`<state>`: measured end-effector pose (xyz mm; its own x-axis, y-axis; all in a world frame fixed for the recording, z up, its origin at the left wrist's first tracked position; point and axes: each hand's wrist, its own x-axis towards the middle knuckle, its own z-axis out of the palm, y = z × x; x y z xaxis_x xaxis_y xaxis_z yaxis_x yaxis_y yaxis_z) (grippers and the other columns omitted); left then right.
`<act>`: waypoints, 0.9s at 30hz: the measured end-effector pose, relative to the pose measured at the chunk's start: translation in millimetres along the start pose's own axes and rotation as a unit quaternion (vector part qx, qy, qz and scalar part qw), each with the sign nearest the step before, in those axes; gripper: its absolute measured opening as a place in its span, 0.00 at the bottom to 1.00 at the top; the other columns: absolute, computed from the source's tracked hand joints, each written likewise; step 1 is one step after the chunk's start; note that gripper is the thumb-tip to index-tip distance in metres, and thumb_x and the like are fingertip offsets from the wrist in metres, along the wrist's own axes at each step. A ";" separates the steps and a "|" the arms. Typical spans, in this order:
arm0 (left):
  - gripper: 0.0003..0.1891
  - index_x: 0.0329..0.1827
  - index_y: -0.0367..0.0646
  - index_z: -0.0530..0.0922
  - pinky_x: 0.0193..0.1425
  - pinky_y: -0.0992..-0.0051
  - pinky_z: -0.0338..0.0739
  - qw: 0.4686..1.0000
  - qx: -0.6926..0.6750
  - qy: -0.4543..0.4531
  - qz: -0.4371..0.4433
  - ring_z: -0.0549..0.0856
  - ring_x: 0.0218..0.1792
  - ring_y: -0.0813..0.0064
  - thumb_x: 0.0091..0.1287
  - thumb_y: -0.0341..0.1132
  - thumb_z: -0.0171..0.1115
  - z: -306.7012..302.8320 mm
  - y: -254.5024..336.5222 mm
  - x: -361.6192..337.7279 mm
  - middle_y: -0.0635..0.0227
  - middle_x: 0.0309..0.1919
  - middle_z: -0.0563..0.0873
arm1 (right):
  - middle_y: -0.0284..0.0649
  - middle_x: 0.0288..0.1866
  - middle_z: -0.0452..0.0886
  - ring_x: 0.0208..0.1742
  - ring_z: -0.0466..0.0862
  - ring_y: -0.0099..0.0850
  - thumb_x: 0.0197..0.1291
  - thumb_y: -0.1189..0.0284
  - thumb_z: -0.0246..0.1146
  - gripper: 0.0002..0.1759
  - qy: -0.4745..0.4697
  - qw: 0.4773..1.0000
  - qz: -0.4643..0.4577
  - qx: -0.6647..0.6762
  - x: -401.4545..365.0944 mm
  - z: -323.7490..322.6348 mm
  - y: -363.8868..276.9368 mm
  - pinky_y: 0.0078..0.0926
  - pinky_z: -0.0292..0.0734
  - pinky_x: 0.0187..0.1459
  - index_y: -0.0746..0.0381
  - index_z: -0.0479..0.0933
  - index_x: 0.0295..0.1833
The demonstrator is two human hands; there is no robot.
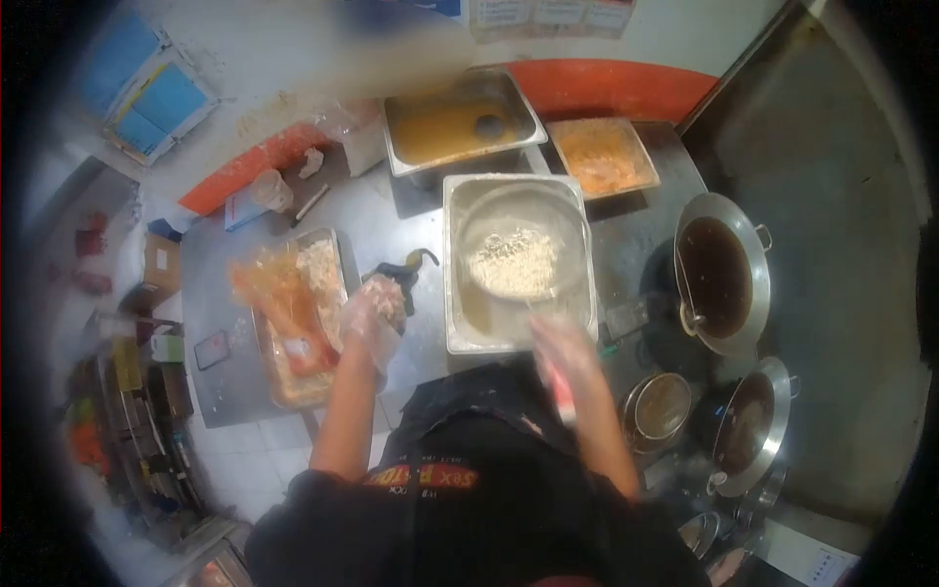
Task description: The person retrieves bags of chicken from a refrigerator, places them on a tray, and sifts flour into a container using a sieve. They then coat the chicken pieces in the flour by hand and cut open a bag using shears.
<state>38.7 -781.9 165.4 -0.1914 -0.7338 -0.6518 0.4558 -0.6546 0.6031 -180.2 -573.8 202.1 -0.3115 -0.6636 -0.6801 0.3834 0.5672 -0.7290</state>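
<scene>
My left hand (374,315), in a clear glove, is closed around a clump of pale, coated pieces (387,296) beside the long metal tray (344,262). My right hand (565,350), gloved and blurred, is at the near edge of the deep steel pan (449,293), by the handle of a round strainer (529,298). Its fingers are smeared by motion. Pale floury pieces (515,262) lie in the strainer, inside the pan. An orange-tinted plastic bag (284,308) lies over the long tray.
Behind stand a pan of yellowish liquid (445,127) and a tray of orange food (604,157). A dark cloth-like item (411,272) lies between my hands. Two woks of dark liquid (719,274) (751,421) stand right. A phone (212,349) lies left.
</scene>
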 end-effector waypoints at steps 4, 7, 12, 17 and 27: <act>0.07 0.27 0.44 0.73 0.23 0.77 0.65 0.992 0.009 -0.125 -0.016 0.71 0.19 0.76 0.64 0.31 0.52 -19.5 4.6 17.5 0.71 0.19 0.73 | 0.38 0.32 0.84 0.34 0.81 0.24 0.61 0.63 0.63 0.16 -0.016 0.980 -0.175 0.091 -6.7 -7.3 25.1 0.20 0.75 0.36 0.64 0.81 0.47; 0.06 0.29 0.45 0.73 0.23 0.77 0.66 0.991 0.023 -0.129 -0.021 0.71 0.19 0.76 0.65 0.31 0.51 -12.1 3.5 24.2 0.71 0.21 0.73 | 0.38 0.30 0.83 0.28 0.80 0.24 0.61 0.68 0.63 0.13 0.037 0.987 -0.120 -0.095 3.3 -15.6 14.2 0.19 0.75 0.29 0.67 0.81 0.45; 0.05 0.31 0.46 0.72 0.25 0.79 0.69 0.978 0.070 -0.196 -0.026 0.72 0.21 0.77 0.66 0.32 0.51 -10.0 13.1 30.9 0.72 0.22 0.74 | 0.31 0.22 0.77 0.14 0.72 0.18 0.62 0.65 0.63 0.11 0.020 0.982 -0.186 -0.024 -19.9 -9.4 14.9 0.17 0.65 0.15 0.63 0.80 0.37; 0.08 0.32 0.42 0.76 0.25 0.78 0.69 0.987 -0.052 -0.136 -0.065 0.76 0.23 0.75 0.67 0.33 0.50 -3.0 0.6 15.6 0.69 0.23 0.77 | 0.31 0.24 0.78 0.18 0.74 0.19 0.62 0.69 0.62 0.10 0.035 0.975 -0.170 0.136 -3.4 13.2 4.2 0.16 0.69 0.20 0.66 0.78 0.42; 0.11 0.35 0.42 0.74 0.30 0.72 0.71 0.974 -0.030 -0.209 -0.076 0.75 0.28 0.71 0.69 0.37 0.44 -15.5 -10.1 52.8 0.64 0.31 0.77 | 0.33 0.18 0.74 0.13 0.70 0.21 0.63 0.71 0.61 0.08 0.006 0.998 -0.033 0.050 -32.2 -4.2 2.7 0.19 0.66 0.16 0.64 0.77 0.35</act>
<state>37.4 -811.3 117.7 -0.5932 -0.6467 -0.4794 0.4424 -0.7594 0.4771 -172.8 -548.8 221.7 -0.3497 -0.6911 -0.6326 0.4463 0.4708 -0.7610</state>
